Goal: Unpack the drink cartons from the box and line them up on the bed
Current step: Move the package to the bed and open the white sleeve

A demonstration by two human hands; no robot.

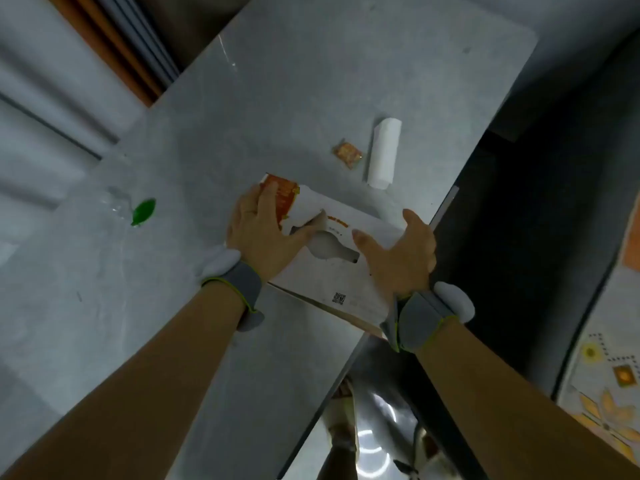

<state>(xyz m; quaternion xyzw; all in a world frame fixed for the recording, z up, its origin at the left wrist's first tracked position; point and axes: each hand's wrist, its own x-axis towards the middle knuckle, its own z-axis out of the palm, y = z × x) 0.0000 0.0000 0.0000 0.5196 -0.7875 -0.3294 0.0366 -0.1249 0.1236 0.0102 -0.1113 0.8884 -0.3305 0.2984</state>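
Observation:
A white cardboard box (332, 271) with orange-red print at its far end and a cut-out handle hole on top lies on a grey surface (214, 140), near its right edge. My left hand (263, 233) grips the box's far left end, thumb at the hole. My right hand (398, 258) presses on the box's right side with fingers spread over the top. No drink cartons show; the inside of the box is hidden.
A white folded paper or carton piece (382, 154) and a small orange packet (347, 154) lie beyond the box. A clear plastic bottle with a green cap (143, 211) lies at the left. Right of the surface is a dark gap, then patterned cloth (609, 375).

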